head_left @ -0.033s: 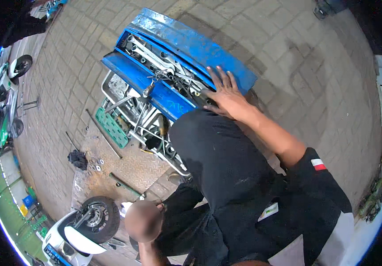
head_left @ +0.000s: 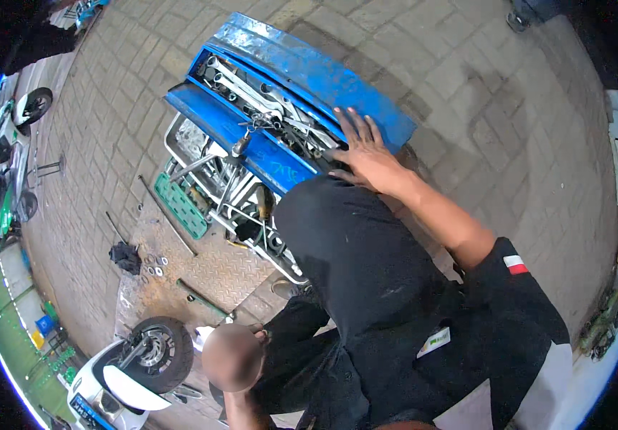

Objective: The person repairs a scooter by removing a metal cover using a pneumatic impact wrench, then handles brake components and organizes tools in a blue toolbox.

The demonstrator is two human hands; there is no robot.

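Observation:
My right hand (head_left: 370, 152) lies at the right end of a blue metal toolbox (head_left: 384, 107), its fingers spread apart over the raised lid and the open compartment. Inside the box are several combination spanners (head_left: 241, 82) and other metal tools, partly heaped. A bunch of keys with a fob (head_left: 241, 145) hangs over the near blue flap. My left hand (head_left: 233, 358) is at the lower left, in front of my dark trouser leg. A blurred patch covers most of it, so its grip is hidden; something white (head_left: 203, 335) shows beside it.
A white wire rack (head_left: 217, 215) of loose tools stands below the toolbox, beside a green perforated tray (head_left: 180, 206). A metal bar (head_left: 168, 216), several rings (head_left: 155, 265) and a green-handled tool (head_left: 205, 299) lie around a metal plate. A motorcycle wheel (head_left: 162, 355) is at lower left.

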